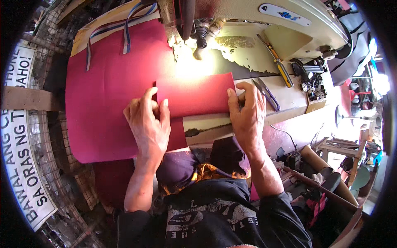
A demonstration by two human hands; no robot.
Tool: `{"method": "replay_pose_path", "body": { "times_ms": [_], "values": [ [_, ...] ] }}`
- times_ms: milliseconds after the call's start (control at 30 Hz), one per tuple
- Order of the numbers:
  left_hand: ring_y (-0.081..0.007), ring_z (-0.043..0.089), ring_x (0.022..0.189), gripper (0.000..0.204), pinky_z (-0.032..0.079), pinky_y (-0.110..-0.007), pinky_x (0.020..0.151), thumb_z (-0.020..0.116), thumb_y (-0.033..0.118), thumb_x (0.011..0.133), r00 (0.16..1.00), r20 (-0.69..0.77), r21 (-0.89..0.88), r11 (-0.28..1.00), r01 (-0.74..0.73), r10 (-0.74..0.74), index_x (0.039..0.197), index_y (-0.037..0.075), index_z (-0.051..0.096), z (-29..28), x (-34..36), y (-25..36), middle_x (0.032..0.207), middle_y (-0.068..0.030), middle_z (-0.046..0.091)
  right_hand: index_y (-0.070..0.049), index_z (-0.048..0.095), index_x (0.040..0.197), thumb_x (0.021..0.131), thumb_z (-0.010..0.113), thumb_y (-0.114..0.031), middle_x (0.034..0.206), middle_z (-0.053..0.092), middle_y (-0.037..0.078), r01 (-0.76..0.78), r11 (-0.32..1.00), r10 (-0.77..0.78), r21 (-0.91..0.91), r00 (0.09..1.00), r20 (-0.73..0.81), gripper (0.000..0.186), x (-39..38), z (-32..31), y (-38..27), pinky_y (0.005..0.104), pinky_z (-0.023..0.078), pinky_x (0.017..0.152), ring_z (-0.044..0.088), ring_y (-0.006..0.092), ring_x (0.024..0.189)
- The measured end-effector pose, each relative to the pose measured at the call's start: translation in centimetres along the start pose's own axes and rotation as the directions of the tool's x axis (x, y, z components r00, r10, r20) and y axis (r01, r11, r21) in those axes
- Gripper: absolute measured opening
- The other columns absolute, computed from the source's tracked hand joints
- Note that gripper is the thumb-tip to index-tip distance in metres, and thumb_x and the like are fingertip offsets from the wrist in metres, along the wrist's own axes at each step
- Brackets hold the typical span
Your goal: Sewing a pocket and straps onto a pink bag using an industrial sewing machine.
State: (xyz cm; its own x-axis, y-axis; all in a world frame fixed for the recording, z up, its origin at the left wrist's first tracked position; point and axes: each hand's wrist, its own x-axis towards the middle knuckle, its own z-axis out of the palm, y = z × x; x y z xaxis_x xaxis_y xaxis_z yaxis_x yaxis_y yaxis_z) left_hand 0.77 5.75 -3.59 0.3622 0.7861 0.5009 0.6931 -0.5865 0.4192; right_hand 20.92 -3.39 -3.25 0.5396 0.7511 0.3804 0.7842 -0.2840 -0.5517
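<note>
My left hand [149,120] pinches the left edge of a rectangular magenta-red piece of fabric [192,93], with thumb and fingers at its border. My right hand [246,107] grips the same piece at its right edge. The piece lies just in front of the brightly lit needle area of a sewing machine [302,22]. Beneath and left of it spreads a larger magenta sheet [99,111], with striped ribbons [126,41] on its upper part. Thread snips [269,95] lie just right of my right hand.
A yellow-handled screwdriver [285,74] and a tray of small metal parts [314,82] sit on the machine bed's right. A wire-mesh wall [78,182] with white signs runs along the left. Wooden frames [347,151] and clutter fill the lower right, beside a pink surface.
</note>
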Motion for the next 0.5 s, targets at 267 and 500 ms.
{"method": "replay_pose_path", "body": {
  "times_ms": [267, 500],
  "values": [
    [-0.0252, 0.056, 0.087, 0.029, 0.044, -0.043, 0.085, 0.071, -0.004, 0.083, 0.997, 0.056, 0.035, 0.998, -0.046, 0.044, 0.111, 0.006, 0.071, -0.1, 0.13, 0.68, 0.077, -0.006, 0.056, -0.012, 0.068, 0.098, 0.085, 0.076, -0.011, 0.071, 0.054, 0.005, 0.171, 0.98, -0.178, -0.104, 0.983, -0.055, 0.015, -0.02, 0.58, 0.9, 0.041, 0.041, 0.067, 0.054, 0.0265, 0.071],
    [-0.0258, 0.056, 0.085, 0.03, 0.047, -0.04, 0.077, 0.07, -0.009, 0.083, 0.997, 0.075, 0.049, 0.999, -0.021, 0.017, 0.11, 0.003, 0.073, -0.46, 0.27, 0.98, 0.08, -0.0088, 0.061, -0.011, 0.071, 0.11, 0.081, 0.079, -0.009, 0.07, 0.052, 0.003, 0.225, 0.97, -0.232, -0.095, 0.971, -0.059, 0.03, -0.03, 0.5, 1.03, 0.0386, 0.04, 0.065, 0.053, 0.023, 0.069]
  ]
}}
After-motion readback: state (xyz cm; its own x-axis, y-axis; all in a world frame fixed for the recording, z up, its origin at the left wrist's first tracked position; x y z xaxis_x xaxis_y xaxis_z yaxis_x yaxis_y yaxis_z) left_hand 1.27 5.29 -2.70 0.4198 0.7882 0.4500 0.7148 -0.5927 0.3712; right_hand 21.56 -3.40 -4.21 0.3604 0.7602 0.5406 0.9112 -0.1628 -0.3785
